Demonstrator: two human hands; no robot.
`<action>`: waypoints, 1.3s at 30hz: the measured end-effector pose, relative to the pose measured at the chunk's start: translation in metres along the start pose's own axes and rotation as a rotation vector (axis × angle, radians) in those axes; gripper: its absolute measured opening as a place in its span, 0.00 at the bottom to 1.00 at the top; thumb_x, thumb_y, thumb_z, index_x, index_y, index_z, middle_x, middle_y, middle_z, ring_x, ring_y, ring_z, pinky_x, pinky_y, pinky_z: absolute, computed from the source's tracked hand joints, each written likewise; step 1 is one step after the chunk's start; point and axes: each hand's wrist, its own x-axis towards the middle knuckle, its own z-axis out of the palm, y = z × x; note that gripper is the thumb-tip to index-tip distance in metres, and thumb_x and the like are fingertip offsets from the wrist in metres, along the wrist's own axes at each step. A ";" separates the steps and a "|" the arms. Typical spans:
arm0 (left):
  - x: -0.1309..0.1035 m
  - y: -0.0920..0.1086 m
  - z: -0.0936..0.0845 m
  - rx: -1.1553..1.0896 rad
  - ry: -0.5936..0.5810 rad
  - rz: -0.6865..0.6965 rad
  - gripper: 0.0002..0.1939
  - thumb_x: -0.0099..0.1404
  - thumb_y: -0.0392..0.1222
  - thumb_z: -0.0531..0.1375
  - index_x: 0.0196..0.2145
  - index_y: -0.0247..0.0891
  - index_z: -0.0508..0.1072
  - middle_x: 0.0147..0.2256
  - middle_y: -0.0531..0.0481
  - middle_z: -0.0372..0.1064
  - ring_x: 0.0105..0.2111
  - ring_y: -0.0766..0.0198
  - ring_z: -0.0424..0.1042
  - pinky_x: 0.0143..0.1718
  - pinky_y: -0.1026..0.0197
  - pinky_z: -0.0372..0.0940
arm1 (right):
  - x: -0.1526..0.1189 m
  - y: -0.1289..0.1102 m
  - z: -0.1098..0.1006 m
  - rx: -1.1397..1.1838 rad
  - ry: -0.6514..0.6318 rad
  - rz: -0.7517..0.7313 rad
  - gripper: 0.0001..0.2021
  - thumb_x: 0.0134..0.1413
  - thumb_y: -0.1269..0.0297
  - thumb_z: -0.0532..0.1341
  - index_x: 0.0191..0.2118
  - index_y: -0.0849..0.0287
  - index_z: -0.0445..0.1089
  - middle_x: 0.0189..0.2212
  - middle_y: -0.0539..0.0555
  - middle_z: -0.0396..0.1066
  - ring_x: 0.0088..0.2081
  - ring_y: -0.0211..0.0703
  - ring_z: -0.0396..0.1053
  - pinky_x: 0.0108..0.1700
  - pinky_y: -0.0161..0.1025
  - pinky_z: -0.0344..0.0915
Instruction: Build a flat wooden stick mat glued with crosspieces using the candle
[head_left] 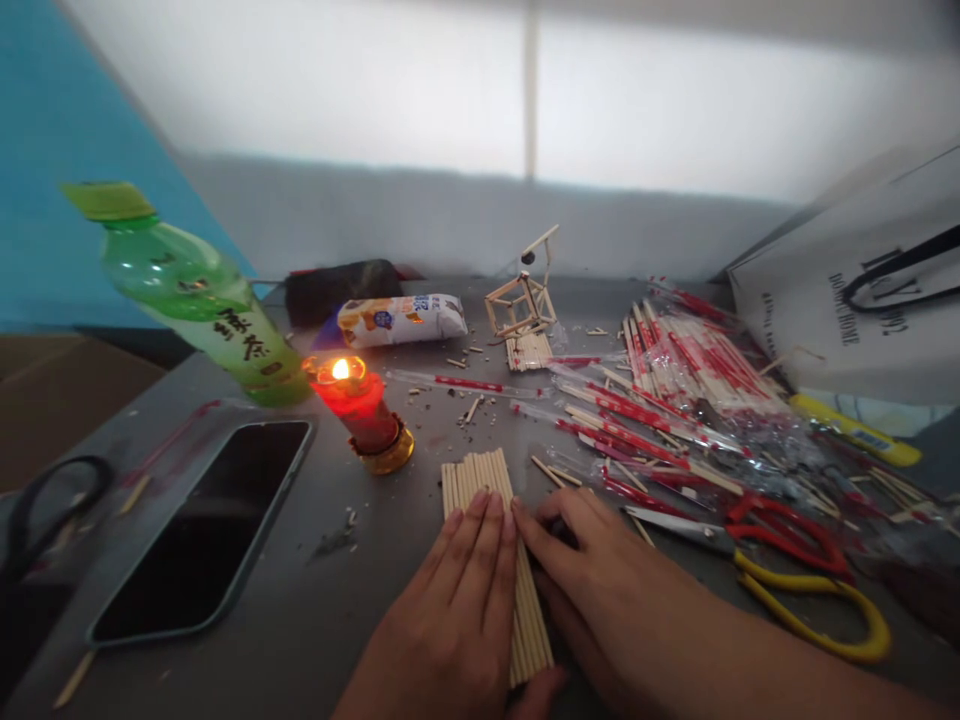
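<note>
A row of wooden sticks [529,600] lies side by side on the grey table, forming a flat panel. On top of it my left hand [457,610] lies flat, its fingers stretched forward and its thumb near the panel's front end. My right hand [615,580] is at the panel's right side, with a fingertip against the edge and the other fingers curled. A small dark patch shows between those fingers; what it is cannot be made out. Beyond the panel stands a small stick frame [521,305] beside another short flat row of sticks [528,351].
A lit red candle [367,415] burns just left of the panel. Further left are a phone [210,530] and a green bottle [202,290]. Wrapped chopsticks [697,360], scissors [787,565] and a yellow cutter [855,430] lie right. A snack packet [405,320] lies behind.
</note>
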 end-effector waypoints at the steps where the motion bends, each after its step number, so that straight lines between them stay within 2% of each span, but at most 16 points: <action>1: 0.000 0.000 0.000 -0.002 -0.005 0.001 0.34 0.67 0.57 0.56 0.56 0.21 0.73 0.57 0.28 0.71 0.57 0.40 0.72 0.52 0.49 0.74 | 0.000 0.001 0.001 -0.014 -0.009 -0.011 0.18 0.64 0.72 0.54 0.57 0.65 0.69 0.46 0.63 0.69 0.45 0.53 0.64 0.48 0.49 0.68; 4: -0.002 -0.003 0.001 -0.007 -0.043 0.012 0.34 0.67 0.56 0.57 0.57 0.20 0.71 0.58 0.27 0.70 0.58 0.39 0.70 0.54 0.48 0.72 | 0.000 0.002 0.004 -0.045 -0.015 -0.021 0.17 0.65 0.71 0.54 0.56 0.66 0.69 0.45 0.64 0.69 0.44 0.54 0.64 0.48 0.52 0.68; 8: -0.005 -0.013 0.007 -0.046 0.002 0.044 0.41 0.66 0.60 0.58 0.60 0.17 0.65 0.60 0.23 0.66 0.62 0.39 0.66 0.57 0.49 0.69 | 0.000 0.005 0.002 -0.037 0.017 0.036 0.18 0.66 0.66 0.55 0.58 0.63 0.68 0.42 0.62 0.68 0.44 0.56 0.63 0.47 0.55 0.68; 10: -0.007 -0.018 0.011 -0.095 0.030 0.020 0.45 0.66 0.60 0.58 0.65 0.17 0.58 0.64 0.23 0.61 0.65 0.38 0.61 0.60 0.46 0.66 | -0.001 0.007 0.001 -0.022 0.032 0.039 0.19 0.65 0.65 0.56 0.59 0.61 0.68 0.43 0.62 0.67 0.45 0.56 0.63 0.48 0.56 0.67; 14: -0.005 -0.023 0.010 -0.161 -0.085 -0.031 0.52 0.66 0.60 0.59 0.72 0.23 0.42 0.69 0.25 0.49 0.69 0.35 0.50 0.63 0.37 0.60 | 0.000 0.012 0.004 -0.025 0.050 0.018 0.20 0.63 0.67 0.58 0.60 0.61 0.67 0.44 0.61 0.68 0.46 0.56 0.64 0.49 0.55 0.67; 18: 0.000 -0.021 0.008 -0.145 -0.155 -0.041 0.45 0.70 0.45 0.56 0.72 0.25 0.36 0.69 0.28 0.50 0.69 0.40 0.51 0.65 0.42 0.57 | 0.002 0.018 0.013 -0.071 0.049 -0.019 0.23 0.62 0.69 0.58 0.62 0.61 0.65 0.43 0.61 0.69 0.45 0.56 0.65 0.49 0.55 0.67; 22: 0.001 -0.019 0.011 -0.082 -0.174 -0.031 0.41 0.65 0.30 0.51 0.72 0.23 0.40 0.69 0.29 0.50 0.68 0.42 0.52 0.65 0.44 0.57 | 0.006 0.023 0.021 -0.110 0.008 -0.031 0.23 0.57 0.72 0.58 0.59 0.60 0.68 0.43 0.60 0.71 0.44 0.56 0.67 0.46 0.55 0.68; 27: 0.001 -0.018 0.012 -0.038 -0.207 -0.017 0.37 0.62 0.27 0.50 0.69 0.21 0.52 0.68 0.27 0.51 0.67 0.41 0.54 0.65 0.45 0.58 | 0.006 0.026 0.021 -0.143 0.052 -0.070 0.26 0.48 0.77 0.58 0.56 0.60 0.70 0.42 0.59 0.72 0.42 0.57 0.67 0.45 0.58 0.68; 30: 0.007 -0.019 0.004 -0.047 -0.267 -0.032 0.36 0.63 0.30 0.50 0.69 0.21 0.53 0.67 0.26 0.53 0.67 0.40 0.56 0.63 0.44 0.60 | 0.004 0.025 0.018 -0.134 0.124 -0.069 0.25 0.51 0.78 0.57 0.56 0.62 0.70 0.41 0.60 0.73 0.41 0.56 0.67 0.44 0.59 0.69; 33: 0.020 -0.016 -0.007 -0.056 -0.325 -0.051 0.36 0.65 0.41 0.55 0.66 0.18 0.57 0.65 0.21 0.55 0.65 0.34 0.58 0.61 0.42 0.64 | 0.000 0.025 0.013 0.003 0.214 -0.033 0.22 0.57 0.77 0.55 0.57 0.65 0.69 0.43 0.63 0.72 0.43 0.54 0.67 0.45 0.54 0.70; 35: 0.030 -0.012 -0.011 -0.077 -0.333 -0.081 0.38 0.64 0.46 0.57 0.65 0.16 0.60 0.65 0.18 0.53 0.65 0.31 0.56 0.60 0.40 0.65 | -0.002 0.024 0.008 0.105 0.283 -0.022 0.21 0.60 0.77 0.54 0.57 0.66 0.67 0.44 0.64 0.71 0.44 0.53 0.67 0.45 0.51 0.70; 39: 0.044 -0.004 -0.003 -0.090 -0.311 -0.235 0.36 0.69 0.46 0.53 0.66 0.14 0.57 0.67 0.16 0.46 0.67 0.29 0.47 0.60 0.33 0.62 | -0.004 0.024 0.002 0.173 0.379 0.004 0.18 0.65 0.75 0.52 0.58 0.60 0.64 0.44 0.61 0.70 0.44 0.52 0.66 0.47 0.52 0.67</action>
